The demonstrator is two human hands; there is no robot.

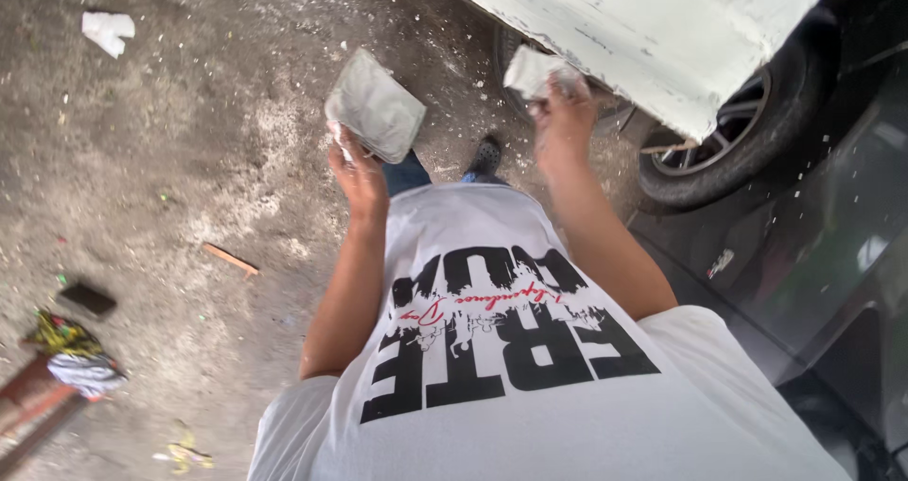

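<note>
I look down over my white printed shirt at both raised hands. My left hand (357, 171) grips a flat grey rectangular pad (376, 105) caked with pale filler, held tilted above the dirt ground. My right hand (562, 114) is closed on a crumpled piece of grey sanding paper (531, 69), held against the lower edge of a white, patchy car body panel (653, 27). My shoe (486, 156) shows between my arms.
A car wheel (733, 136) with a dark tyre sits under the panel at right, beside a dark glossy car surface (813, 244). White crumpled paper (107, 30), a wood stick (230, 259), a dark flat object (87, 298) and rags (71, 353) lie on the dusty ground.
</note>
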